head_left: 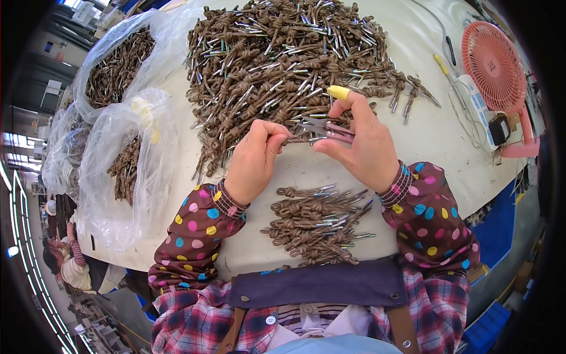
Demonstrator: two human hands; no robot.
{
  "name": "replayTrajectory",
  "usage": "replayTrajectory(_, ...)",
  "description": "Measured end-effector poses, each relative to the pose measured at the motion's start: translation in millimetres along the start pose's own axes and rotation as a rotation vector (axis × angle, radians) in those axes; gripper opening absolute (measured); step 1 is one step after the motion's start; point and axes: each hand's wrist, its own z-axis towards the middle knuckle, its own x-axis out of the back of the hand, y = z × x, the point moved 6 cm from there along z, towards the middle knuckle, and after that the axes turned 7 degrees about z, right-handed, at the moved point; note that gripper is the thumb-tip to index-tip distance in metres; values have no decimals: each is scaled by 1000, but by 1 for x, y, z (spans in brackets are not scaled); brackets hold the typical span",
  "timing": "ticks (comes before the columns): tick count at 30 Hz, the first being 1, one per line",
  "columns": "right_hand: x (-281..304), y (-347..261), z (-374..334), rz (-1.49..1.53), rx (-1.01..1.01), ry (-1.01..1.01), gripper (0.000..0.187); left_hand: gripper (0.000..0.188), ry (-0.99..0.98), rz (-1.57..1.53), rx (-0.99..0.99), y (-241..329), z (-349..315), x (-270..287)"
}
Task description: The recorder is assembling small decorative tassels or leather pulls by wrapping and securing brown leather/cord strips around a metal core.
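My left hand (252,160) is closed, thumb and forefinger pinching a brown cord (298,141) with a metal tip. In my right hand (370,146) are small thread snips (337,131) with pinkish handles, their blades pointing left toward the cord. A yellow finger cover (338,92) sits on a raised finger of that hand. Just beyond both hands spreads a large heap of knotted brown cords (265,65) with shiny metal tips. Nearer to me, between my forearms, lies a smaller pile of the same knotted cords (312,227).
Clear plastic bags (159,177) holding more cords stand at the left of the pale table (194,239). On the right are a pink fan (494,66), a white power strip (476,106) with cables, and a yellow-handled tool (440,64). Another person (73,262) sits at the far left.
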Motion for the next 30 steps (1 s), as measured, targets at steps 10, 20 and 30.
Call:
replayTrajectory(10, -14, -16, -8, -325, 317, -124, 31, 8, 92, 56, -115, 3, 0, -5)
replayTrajectory(20, -14, -12, -6, -380, 291, -135, 30, 9, 59, 87, -85, 5, -1, -7)
replayTrajectory(30, -13, -15, -6, -399, 302, -51, 30, 9, 74, 65, -107, 8, -1, -6)
